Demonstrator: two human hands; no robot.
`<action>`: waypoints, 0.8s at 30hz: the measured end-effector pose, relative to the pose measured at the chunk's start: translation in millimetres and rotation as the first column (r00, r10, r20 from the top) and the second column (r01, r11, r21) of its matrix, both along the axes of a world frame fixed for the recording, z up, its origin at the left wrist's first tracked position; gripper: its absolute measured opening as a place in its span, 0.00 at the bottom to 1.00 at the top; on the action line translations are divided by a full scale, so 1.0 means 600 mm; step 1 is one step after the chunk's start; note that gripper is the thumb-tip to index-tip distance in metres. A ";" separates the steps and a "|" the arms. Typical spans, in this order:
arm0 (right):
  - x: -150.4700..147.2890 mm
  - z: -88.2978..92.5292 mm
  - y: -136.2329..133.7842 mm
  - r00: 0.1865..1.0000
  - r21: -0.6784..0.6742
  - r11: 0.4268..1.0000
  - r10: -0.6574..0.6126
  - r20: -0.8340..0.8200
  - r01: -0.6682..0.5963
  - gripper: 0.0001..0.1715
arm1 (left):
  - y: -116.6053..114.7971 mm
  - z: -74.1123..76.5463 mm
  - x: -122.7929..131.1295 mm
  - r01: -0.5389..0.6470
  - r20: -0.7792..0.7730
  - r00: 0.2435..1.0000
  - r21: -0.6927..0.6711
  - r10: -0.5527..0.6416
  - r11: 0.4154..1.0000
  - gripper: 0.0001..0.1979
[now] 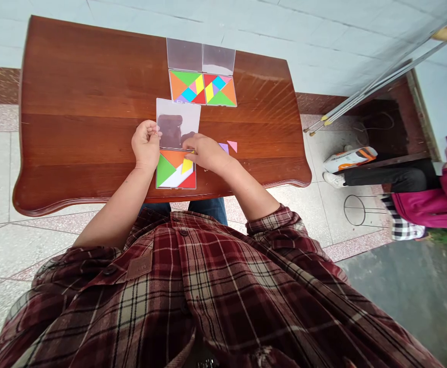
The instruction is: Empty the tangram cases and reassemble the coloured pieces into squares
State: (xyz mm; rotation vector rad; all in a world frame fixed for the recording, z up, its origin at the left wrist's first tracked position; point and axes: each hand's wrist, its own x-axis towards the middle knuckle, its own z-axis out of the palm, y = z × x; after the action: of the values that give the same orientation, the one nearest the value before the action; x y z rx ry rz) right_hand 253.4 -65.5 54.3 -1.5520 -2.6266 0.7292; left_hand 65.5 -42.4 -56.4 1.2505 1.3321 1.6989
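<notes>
A tangram case lies near the table's front edge, its clear lid [178,123] raised at the back. Inside the tray are a green piece [164,170], an orange piece [172,157], a red piece [190,181] and a yellow piece [187,164]; a white strip of the base shows between them. My left hand [146,144] pinches the lid's left edge. My right hand [208,152] reaches over the tray's back right corner, its fingertips closed on the yellow piece. To the right of that hand lie a purple piece [224,147] and a pink triangle [232,146].
Two filled tangram cases [187,87] [220,90] stand with lids raised towards the back of the wooden table [93,102]. On the right are a seated person [415,194], a white-and-orange bag [350,159], a wire stand [354,210] and metal poles.
</notes>
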 end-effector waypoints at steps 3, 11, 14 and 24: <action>-0.004 -0.005 -0.004 0.993 -0.046 0.992 0.115 0.024 -0.114 0.15 | -0.001 0.002 0.000 -0.006 0.001 1.000 -0.005 0.006 1.000 0.06; 0.021 -0.020 0.005 0.979 -0.072 0.977 0.202 -0.021 -0.203 0.15 | -0.001 0.001 -0.001 0.010 0.021 1.000 0.000 -0.010 1.000 0.07; 0.033 -0.025 0.008 0.983 -0.027 0.983 0.180 -0.042 -0.181 0.15 | 0.000 0.001 0.000 0.006 0.042 0.999 0.017 -0.006 1.000 0.08; 0.027 -0.019 -0.032 0.997 0.035 0.997 0.073 -0.021 -0.072 0.13 | -0.002 0.004 0.000 0.001 0.015 1.000 0.001 -0.001 1.000 0.08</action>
State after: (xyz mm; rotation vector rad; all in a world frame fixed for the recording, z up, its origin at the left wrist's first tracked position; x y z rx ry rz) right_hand 269.5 -85.0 43.0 -1.4387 -2.6766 0.6980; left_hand 65.3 -43.7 -54.1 1.2373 1.3215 1.7052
